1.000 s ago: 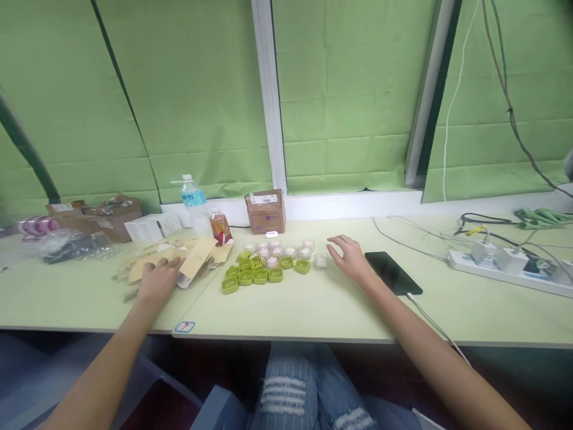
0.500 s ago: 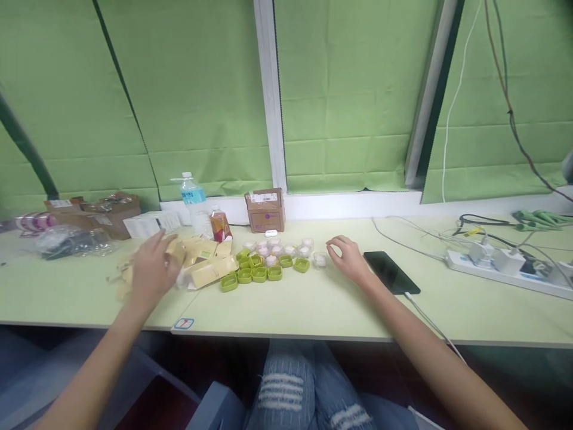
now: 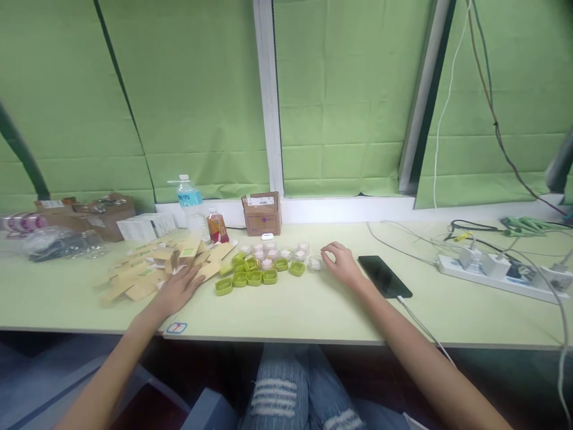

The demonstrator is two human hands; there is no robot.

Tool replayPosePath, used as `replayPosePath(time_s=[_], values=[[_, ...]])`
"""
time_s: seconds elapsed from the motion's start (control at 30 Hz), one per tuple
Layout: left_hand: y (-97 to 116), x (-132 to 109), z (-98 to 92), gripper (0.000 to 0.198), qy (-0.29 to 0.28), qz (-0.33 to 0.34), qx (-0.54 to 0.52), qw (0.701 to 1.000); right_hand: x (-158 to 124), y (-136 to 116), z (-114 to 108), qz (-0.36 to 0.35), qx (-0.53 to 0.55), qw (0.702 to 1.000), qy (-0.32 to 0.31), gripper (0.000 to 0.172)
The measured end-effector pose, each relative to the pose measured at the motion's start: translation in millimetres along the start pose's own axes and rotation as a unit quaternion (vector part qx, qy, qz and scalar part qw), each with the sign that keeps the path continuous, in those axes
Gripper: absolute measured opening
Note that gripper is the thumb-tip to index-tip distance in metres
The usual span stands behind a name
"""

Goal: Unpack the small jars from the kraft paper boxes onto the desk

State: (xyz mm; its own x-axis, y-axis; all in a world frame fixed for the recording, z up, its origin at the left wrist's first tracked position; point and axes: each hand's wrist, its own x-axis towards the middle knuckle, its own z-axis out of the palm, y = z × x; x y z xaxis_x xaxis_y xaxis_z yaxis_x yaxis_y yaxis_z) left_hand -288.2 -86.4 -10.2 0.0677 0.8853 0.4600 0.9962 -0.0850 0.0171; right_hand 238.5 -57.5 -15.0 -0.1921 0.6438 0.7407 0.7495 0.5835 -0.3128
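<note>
My left hand lies palm down with its fingers spread, at the right front edge of a loose heap of flat tan cardboard pieces. Some of the pieces are under or against its fingers. My right hand hovers low at the table, its fingers loosely curved and a small gap between thumb and forefinger. Just left of those fingertips sits a small clear cup; whether they touch it I cannot tell. Between the hands stand several small green square trays and, behind them, several clear cups with pale pink contents.
A black phone with a white cable lies right of my right hand. Farther right is a white power strip with plugs. Toward the back stand a water bottle, a drink bottle, a brown box and white boxes.
My left hand has come down and right from above the cardboard pieces and now rests flat at their edge. The heap lies more spread and flatter. My right hand has barely moved.
</note>
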Motion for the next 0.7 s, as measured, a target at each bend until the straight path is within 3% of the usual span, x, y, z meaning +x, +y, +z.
replayPosePath(time_s=[0.1,0.23,0.53,0.63,0.7], values=[[-5,12,2.2,0.064,-0.015,-0.011,0.001,1.000,-2,0,3,0.005,0.005,1.000,-0.009,0.021],[2,18,-6.1,0.055,0.045,0.004,0.014,0.999,-4,-3,7,0.028,0.021,0.999,-0.028,0.030],[40,-5,-30.1,0.048,0.178,-0.002,0.037,0.983,-11,-4,27,0.079,0.056,0.991,-0.087,0.058],[67,-4,-32.9,0.039,0.227,0.035,-0.011,0.973,-11,-4,30,0.086,0.063,0.990,-0.089,0.067],[103,1,-32.0,0.031,0.245,0.102,-0.067,0.962,-10,-4,31,0.087,0.069,0.989,-0.102,0.071]])
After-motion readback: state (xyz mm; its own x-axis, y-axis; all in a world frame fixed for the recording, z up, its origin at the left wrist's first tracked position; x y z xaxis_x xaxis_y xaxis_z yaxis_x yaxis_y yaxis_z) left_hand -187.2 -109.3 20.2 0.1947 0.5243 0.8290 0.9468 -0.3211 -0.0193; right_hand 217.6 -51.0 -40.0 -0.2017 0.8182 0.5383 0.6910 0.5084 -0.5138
